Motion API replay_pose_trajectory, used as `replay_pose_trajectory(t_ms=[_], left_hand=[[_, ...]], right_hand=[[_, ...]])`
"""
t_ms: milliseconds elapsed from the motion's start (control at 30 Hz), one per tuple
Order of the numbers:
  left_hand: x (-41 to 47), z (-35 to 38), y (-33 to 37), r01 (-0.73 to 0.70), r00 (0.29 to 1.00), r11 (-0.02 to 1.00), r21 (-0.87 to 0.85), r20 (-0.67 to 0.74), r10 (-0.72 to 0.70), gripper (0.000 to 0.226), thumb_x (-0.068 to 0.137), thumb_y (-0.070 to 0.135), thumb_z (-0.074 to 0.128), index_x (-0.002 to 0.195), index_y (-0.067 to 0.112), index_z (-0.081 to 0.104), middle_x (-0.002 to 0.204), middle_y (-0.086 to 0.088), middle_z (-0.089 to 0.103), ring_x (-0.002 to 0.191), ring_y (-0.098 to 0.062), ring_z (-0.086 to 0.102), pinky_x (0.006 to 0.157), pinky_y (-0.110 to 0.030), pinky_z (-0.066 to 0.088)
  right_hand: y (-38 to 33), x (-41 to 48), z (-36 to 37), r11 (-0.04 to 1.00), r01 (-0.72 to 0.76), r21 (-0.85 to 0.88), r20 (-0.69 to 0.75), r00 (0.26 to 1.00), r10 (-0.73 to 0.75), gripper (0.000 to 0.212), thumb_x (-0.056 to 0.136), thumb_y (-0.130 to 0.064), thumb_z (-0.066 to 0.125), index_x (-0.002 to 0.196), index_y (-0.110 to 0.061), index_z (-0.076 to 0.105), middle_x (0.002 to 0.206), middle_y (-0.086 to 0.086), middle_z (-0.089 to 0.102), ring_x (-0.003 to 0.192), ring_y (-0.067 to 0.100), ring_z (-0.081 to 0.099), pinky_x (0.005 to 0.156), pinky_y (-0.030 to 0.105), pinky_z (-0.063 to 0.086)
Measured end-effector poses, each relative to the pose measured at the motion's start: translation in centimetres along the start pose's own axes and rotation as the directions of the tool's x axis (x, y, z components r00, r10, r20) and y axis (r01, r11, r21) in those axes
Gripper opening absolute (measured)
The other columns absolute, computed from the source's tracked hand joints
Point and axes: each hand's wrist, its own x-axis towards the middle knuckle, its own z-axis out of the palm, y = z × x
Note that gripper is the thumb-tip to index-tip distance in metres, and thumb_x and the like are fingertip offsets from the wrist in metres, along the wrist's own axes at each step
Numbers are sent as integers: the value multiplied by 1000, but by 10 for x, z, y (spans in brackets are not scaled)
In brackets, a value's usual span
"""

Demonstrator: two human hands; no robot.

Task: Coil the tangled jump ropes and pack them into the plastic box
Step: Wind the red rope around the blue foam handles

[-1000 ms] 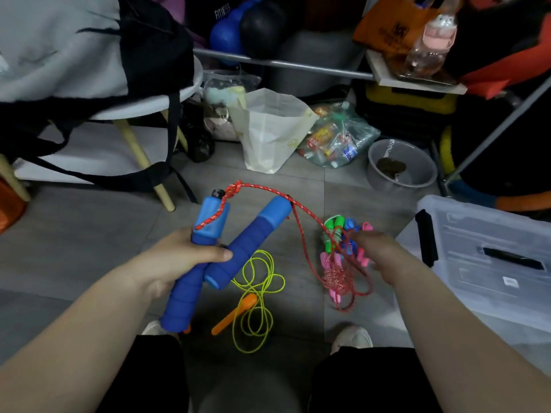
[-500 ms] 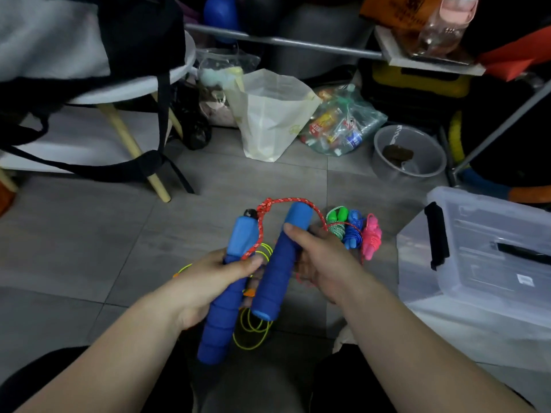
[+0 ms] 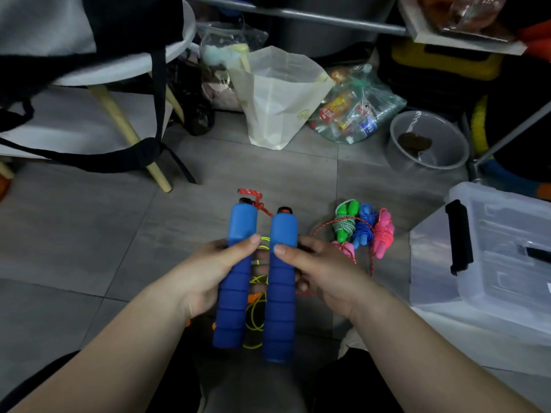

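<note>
Two blue foam handles stand upright side by side in front of me. My left hand (image 3: 208, 272) grips the left blue handle (image 3: 237, 272), and my right hand (image 3: 322, 269) grips the right blue handle (image 3: 281, 281). Their red cord (image 3: 258, 201) loops from the handle tops and trails right past my right hand. A yellow rope with orange handles (image 3: 256, 317) lies on the floor beneath. Three coiled ropes, the green (image 3: 346, 222), the blue (image 3: 364, 226) and the pink (image 3: 384, 234), lie to the right. The clear plastic box (image 3: 504, 263) with black latches sits at the right edge.
A white stool with wooden legs (image 3: 128, 126) and black straps stands at the left. A pale paper bag (image 3: 280, 96), a bag of bottles (image 3: 354, 111) and a grey bowl (image 3: 429, 141) line the back. A metal rack leg (image 3: 507, 138) slants at the right.
My right hand left the cord by the coiled ropes and took hold of one blue handle. Both handles now stand parallel and upright, one in each hand.
</note>
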Motion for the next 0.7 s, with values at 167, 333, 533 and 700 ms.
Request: replay_pose_trajectory(t_ms=[167, 333, 533, 700], left_hand=[[-2, 2, -3, -6, 997, 998, 58, 82, 1, 21, 69, 18, 56, 87, 9, 62, 68, -6, 72, 59, -13, 69, 50, -22, 55], [-1, -1, -6, -30, 990, 991, 130, 140, 11, 27, 63, -1, 72, 87, 8, 64, 72, -7, 73, 64, -14, 70, 53, -21, 54], [-1, -4, -1, -45, 982, 988, 151, 189, 16, 23, 55, 1, 59, 75, 9, 67, 63, -4, 71, 56, -12, 67, 48, -20, 52], [0, -13, 2, -22, 967, 988, 152, 254, -17, 57, 17, 15, 90, 70, 7, 71, 64, -9, 70, 56, -17, 67, 48, -23, 53]], right_hand=[[-2, 4, 0, 996, 43, -82, 23, 999, -41, 13, 80, -18, 65, 87, -26, 58, 62, -10, 62, 45, -1, 52, 42, 13, 38], [-2, 3, 0, 989, 36, -147, 62, 998, -27, 16, 80, -21, 65, 95, -22, 58, 65, -8, 61, 47, -2, 54, 45, 13, 40], [-14, -2, -4, 931, 119, -345, -10, 991, -130, 17, 88, -33, 51, 74, -25, 56, 44, -14, 55, 42, -5, 49, 44, 9, 37], [-20, 1, -21, 937, 293, -189, -169, 930, -325, 39, 82, -38, 59, 116, -24, 48, 116, -9, 53, 103, 0, 50, 73, -1, 39]])
